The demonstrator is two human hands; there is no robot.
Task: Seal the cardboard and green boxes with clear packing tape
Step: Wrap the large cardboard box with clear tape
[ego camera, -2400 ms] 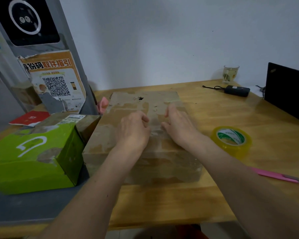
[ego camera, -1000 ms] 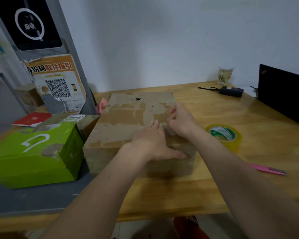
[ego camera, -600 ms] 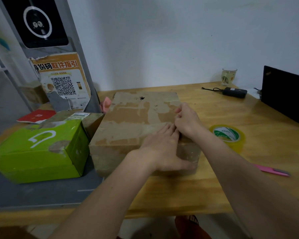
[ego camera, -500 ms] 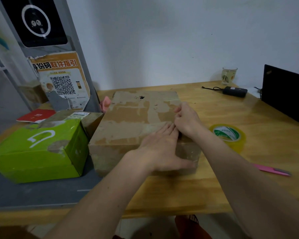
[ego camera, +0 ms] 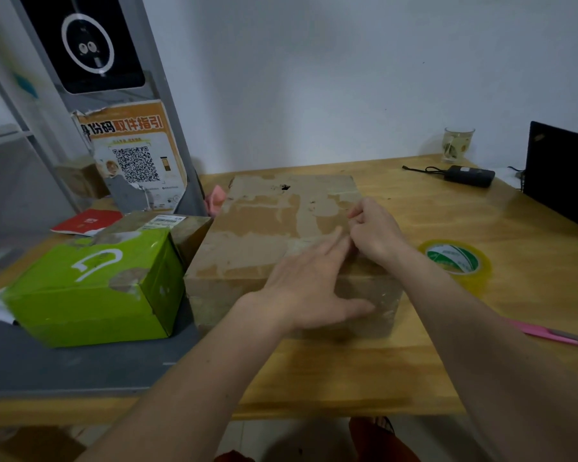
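A worn cardboard box [ego camera: 264,228] lies on the wooden table [ego camera: 347,371], its top patched with old tape. My left hand [ego camera: 311,288] presses flat on the box's near right corner, fingers straight, thumb down the front face. My right hand [ego camera: 374,231] sits at the top right edge with curled fingers, thumb and forefinger pinching a barely visible strip of clear tape. The green box [ego camera: 90,288] stands to the left, touching the cardboard box. A roll of clear packing tape [ego camera: 454,258] lies flat on the table to the right.
A pink cutter [ego camera: 544,333] lies at the near right. A smaller brown parcel [ego camera: 181,228] sits behind the green box, on a grey mat [ego camera: 64,368]. A black screen [ego camera: 561,175], black device [ego camera: 469,175] and glass [ego camera: 457,143] stand at the back right; a grey frame with poster [ego camera: 134,155] rises at left.
My left hand slid from the middle of the box top to its near right corner and flattened there. My right hand shifted to the right edge and curled its fingers.
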